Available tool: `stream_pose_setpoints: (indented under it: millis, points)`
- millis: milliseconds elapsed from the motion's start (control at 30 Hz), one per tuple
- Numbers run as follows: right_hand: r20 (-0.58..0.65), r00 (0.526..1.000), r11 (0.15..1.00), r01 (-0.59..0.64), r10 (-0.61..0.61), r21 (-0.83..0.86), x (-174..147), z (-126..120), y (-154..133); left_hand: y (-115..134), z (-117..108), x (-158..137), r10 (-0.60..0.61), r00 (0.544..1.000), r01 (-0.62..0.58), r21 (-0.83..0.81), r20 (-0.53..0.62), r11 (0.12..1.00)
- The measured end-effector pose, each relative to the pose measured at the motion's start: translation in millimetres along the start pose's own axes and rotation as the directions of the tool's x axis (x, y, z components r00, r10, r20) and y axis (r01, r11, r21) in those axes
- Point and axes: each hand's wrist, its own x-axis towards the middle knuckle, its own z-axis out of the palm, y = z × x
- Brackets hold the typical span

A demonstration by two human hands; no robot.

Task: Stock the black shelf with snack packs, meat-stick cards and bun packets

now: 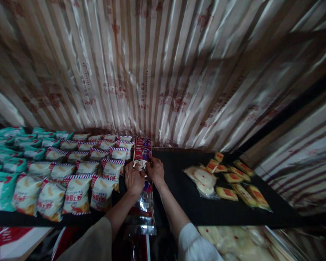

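A line of red-and-blue snack packets (142,149) runs front to back along the middle of the black shelf (176,170). My left hand (135,179) is at the left edge of this line, its fingers curled in on a packet. From the right side, my right hand (155,169) closes on the same packet, thumb and fingers bent. Between my fingertips shows a pale, crumpled patch, too blurred to make out. Below my hands, a shiny clear-and-red wrapper (145,206) hangs toward the front edge.
Rows of white chip bags with red lettering (76,194) stand close on the left, with teal bags (2,190) beyond. On the right lie yellow packets (226,194) and a clear bag of round white pieces (203,179). Striped sheeting (152,72) hangs behind.
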Motion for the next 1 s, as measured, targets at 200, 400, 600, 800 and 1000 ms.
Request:
stream_pose_setpoints:
  millis: [200, 400, 600, 800, 1000]
  points:
    - [-0.047, 0.996, 0.997, 0.079, -0.079, -0.015, 5, 5, 1, -1, 0, 6, -0.007, 1.0, 0.007, -0.016, 0.009, 1.0]
    - [-0.045, 0.992, 0.993, 0.114, -0.114, -0.006, 10, 15, 2, -3, 2, 10, -0.04, 0.999, 0.04, -0.014, 0.014, 0.999]
    - [-0.089, 0.986, 0.99, 0.138, -0.139, -0.012, 5, 14, 2, 0, -1, 5, 0.002, 1.0, -0.002, 0.023, -0.003, 1.0]
    - [-0.204, 0.968, 0.974, 0.179, -0.149, 0.137, -33, -6, -5, 4, -14, -33, 0.125, 0.99, -0.129, -0.058, -0.071, 0.99]
    - [-0.157, 0.976, 0.884, 0.207, -0.154, 0.419, -140, -24, -18, -33, -40, -125, 0.274, 0.957, -0.289, -0.302, -0.091, 0.909]
